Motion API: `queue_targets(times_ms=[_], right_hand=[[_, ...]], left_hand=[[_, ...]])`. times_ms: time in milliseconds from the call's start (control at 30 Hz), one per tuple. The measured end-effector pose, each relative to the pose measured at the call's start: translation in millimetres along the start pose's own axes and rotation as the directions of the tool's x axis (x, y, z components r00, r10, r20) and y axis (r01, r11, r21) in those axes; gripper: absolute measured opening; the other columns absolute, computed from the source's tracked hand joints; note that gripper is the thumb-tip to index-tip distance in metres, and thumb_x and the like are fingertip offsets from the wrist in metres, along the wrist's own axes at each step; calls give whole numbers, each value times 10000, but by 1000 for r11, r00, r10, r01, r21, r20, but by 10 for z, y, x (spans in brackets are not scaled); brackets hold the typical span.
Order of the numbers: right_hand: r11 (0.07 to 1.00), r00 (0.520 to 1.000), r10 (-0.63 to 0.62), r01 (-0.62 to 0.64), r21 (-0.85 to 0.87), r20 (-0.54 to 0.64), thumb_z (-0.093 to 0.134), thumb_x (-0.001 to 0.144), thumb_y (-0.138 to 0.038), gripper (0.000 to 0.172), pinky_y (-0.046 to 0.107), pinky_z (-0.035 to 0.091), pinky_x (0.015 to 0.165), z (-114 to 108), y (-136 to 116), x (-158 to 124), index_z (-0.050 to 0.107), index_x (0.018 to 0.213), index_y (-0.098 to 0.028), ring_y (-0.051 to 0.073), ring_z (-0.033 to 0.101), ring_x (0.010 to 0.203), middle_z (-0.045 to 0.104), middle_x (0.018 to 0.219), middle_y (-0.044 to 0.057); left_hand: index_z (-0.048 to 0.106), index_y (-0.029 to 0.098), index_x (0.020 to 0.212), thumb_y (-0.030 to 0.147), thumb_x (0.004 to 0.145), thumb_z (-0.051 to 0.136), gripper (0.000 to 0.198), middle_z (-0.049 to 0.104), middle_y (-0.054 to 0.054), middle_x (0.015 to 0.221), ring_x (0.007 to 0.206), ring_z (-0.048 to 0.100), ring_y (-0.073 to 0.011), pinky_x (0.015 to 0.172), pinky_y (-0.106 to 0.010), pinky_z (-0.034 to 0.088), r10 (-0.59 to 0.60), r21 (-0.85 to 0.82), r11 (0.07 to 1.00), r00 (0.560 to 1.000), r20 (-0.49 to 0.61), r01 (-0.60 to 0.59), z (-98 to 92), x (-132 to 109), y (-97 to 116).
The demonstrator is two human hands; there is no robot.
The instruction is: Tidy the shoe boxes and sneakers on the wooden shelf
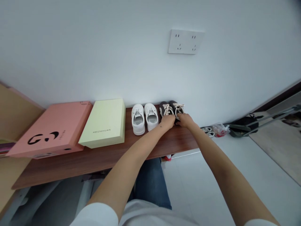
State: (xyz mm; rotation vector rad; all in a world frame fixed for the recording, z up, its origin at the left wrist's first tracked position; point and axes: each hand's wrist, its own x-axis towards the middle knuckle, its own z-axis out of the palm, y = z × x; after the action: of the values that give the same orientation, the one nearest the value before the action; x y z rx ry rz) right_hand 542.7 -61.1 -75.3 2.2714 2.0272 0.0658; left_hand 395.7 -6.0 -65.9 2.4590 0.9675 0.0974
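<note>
A pair of dark sneakers with pale laces stands on the brown wooden shelf (141, 146), toes toward the wall. My left hand (168, 121) is closed on the heel end of the left dark sneaker (164, 107). At the back of the right dark sneaker (176, 106), my right hand (184, 120) grips with bent fingers. Both heels are largely hidden behind my hands. Just left of them sit a white sneaker (138, 127) and its mate, another white sneaker (151, 112), side by side and untouched.
A pale green shoebox (105, 117) and a pink shoebox (58, 122) lie on the shelf to the left. A socket plate (185, 41) is on the wall. On the floor at right are white-laced shoes (208, 131), a plastic bag (220, 129) and a dark bag (244, 124).
</note>
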Motion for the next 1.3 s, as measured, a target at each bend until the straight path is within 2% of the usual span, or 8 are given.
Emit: queue_targets(times_ms=[267,433,567,767,867,967,1100,1300], right_hand=[[976,954,196,-168,138,-226,627,847,-352,480,493,423,960,4,-298,-281,503,1273,-168,370,498,1239,517,1381,214],[916,917,102,65,397,-386,485,925,-366,472,517,373,1076,-142,-763,-653,480,1342,-146,333,393,1372,426,1471,212],[748,901,117,196,634,-418,429,946,-406,402,514,413,1077,-181,-1377,-1130,545,1295,-244,285,501,1298,560,1364,140],[545,992,-118,103,832,-46,327,954,-355,415,450,527,959,191,-2357,-1895,634,1228,-297,257,674,1076,718,1138,81],[672,929,-304,52,738,211,516,815,-383,406,441,546,913,357,-2586,-2142,681,1185,-350,306,689,1064,743,1112,45],[755,894,-295,1,656,337,601,731,-355,453,439,547,894,330,-2670,-2201,703,1172,-347,339,694,1052,742,1127,63],[633,902,-365,59,772,230,523,856,-329,453,416,495,1005,-49,-2796,-2004,632,1286,-237,287,647,1157,681,1254,106],[503,941,-338,199,841,-20,506,932,-397,339,459,449,1066,-726,-3090,-1820,641,1230,-305,270,598,1213,653,1295,63]], left_hand=[[433,167,1352,230,870,583,508,517,-162,1380,1315,467,-270,1119,-434,349,271,-51,952,911,-311,-300,194,-809,-223],[531,208,1247,242,889,544,361,550,-122,1346,1272,500,-250,1080,-421,395,326,-118,924,912,-247,-363,116,-1386,-354],[605,200,1043,240,903,514,171,636,-110,1165,1119,586,-233,972,-367,458,332,-176,918,932,-147,-355,19,-1905,-504],[617,230,952,252,904,507,122,686,-51,1044,1000,626,-196,898,-308,463,179,-295,944,980,87,-146,275,-3045,-898],[644,246,919,245,897,482,163,704,-36,980,947,651,-202,870,-311,480,-84,-280,951,980,179,133,453,-3630,-1134],[657,280,971,269,921,390,272,718,-21,1009,978,668,-196,894,-306,498,-334,-401,853,940,69,332,483,-4096,-1446],[669,302,1006,398,905,408,296,732,-23,1046,1003,683,-232,913,-355,522,-549,-475,771,822,-155,425,102,-4456,-1932],[672,294,1017,498,854,499,314,733,-33,1053,1034,672,-260,982,-408,496,-556,-389,830,633,-539,399,-893,-4654,-2254]])
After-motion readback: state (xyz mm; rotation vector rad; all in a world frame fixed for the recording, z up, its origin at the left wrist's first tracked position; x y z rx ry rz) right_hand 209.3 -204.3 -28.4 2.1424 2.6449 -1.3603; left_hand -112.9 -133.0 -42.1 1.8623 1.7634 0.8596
